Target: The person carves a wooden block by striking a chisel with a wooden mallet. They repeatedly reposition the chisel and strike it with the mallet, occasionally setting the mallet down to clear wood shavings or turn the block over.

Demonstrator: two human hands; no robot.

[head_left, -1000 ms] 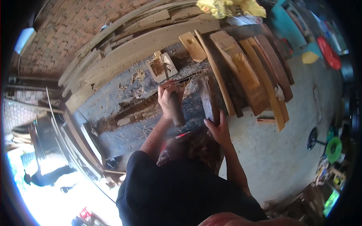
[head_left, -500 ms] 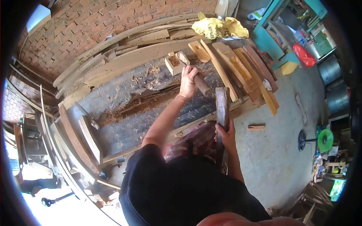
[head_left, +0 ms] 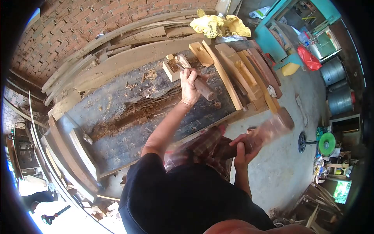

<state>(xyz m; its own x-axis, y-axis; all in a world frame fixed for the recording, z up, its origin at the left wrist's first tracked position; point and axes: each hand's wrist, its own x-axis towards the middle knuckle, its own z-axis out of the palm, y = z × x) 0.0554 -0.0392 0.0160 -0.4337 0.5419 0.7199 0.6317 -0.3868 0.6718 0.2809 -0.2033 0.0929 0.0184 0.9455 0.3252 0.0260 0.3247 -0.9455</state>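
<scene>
My left hand (head_left: 189, 89) is closed around a chisel (head_left: 205, 89) with a thick round wooden handle. The chisel leans, its blade end at a small pale wood block (head_left: 171, 71) with a hollow cut in it. Fingers cover part of the blade. Over by my right side, my right hand (head_left: 245, 151) grips a dark wooden mallet (head_left: 272, 128), a long bar smeared by motion. The mallet is apart from the chisel handle. Dark worn boards of the workbench (head_left: 194, 117) carry the block, shavings and chips.
Several planks and cut wood pieces (head_left: 235, 70) lie at the bench's right end, near a yellow bag (head_left: 220, 26). Curved boards (head_left: 117, 58) line the brick wall. A green fan (head_left: 326, 144) and metal drums (head_left: 336, 99) stand on the right.
The mallet has swung from upright beside the chisel out to the right, and my right hand turned with it. My left hand still holds the chisel at the block. The view shifted slightly.
</scene>
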